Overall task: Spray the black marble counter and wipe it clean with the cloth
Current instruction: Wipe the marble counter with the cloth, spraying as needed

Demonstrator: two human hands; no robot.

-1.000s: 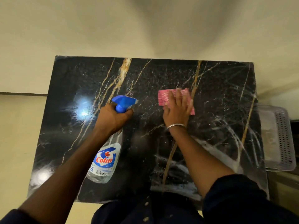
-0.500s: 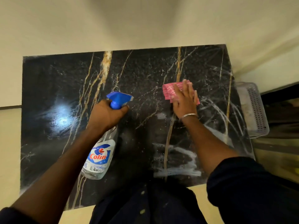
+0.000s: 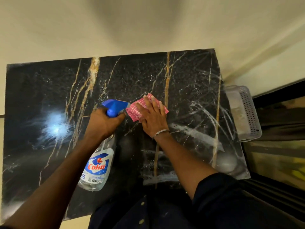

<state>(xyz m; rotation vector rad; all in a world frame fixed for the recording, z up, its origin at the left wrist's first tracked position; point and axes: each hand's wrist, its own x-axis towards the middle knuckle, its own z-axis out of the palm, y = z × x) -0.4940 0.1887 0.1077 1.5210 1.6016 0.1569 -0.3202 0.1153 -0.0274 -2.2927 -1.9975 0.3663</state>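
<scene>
So the black marble counter (image 3: pixel 49 100) fills most of the view, gold and white veins running through it, with wet streaks and smears mostly on the right half and near the front edge. There's a bright light glare on the left part.

Left hand (image 3: pixel 103 123) is wrapped tight around the neck of the spray bottle (image 3: pixel 96 167), fingers curled under the blue trigger head (image 3: pixel 113 106). The bottle is a clear one with a "Colin" label, held above the counter with its base angled back toward the person and the nozzle pointing right, toward the cloth.

Right hand (image 3: pixel 152 117) is flat, fingers spread and pressed down on the pink cloth (image 3: pixel 134 111), pinning it against the marble about mid-counter. The cloth sticks out from under the fingers on the left and far side, and its left corner sits just beside the nozzle, nearly touching. So the two hands are really close together. There's a thin metal bangle (image 3: pixel 160 133) on the right wrist.

Off the right edge of the counter there's a grey perforated plastic basket (image 3: pixel 247 113).
</scene>
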